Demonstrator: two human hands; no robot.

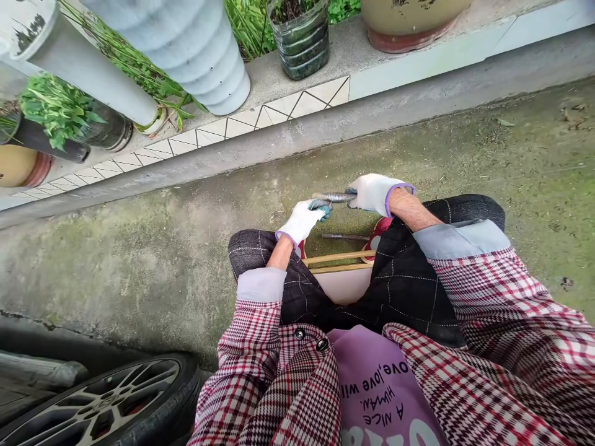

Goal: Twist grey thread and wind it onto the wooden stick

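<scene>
Both my hands wear white gloves with purple cuffs. My left hand is closed round the left end of a grey metal rod, where something blue-green shows between the fingers. My right hand grips the rod's right end. The rod lies level, held above my knees. I sit on a low wooden stool with my legs in dark checked trousers. A second thin dark rod lies on the ground between my feet.
Mossy concrete ground stretches all round. A raised tiled ledge at the back carries plant pots, a green planter and a ribbed white pillar. A car wheel sits at the lower left.
</scene>
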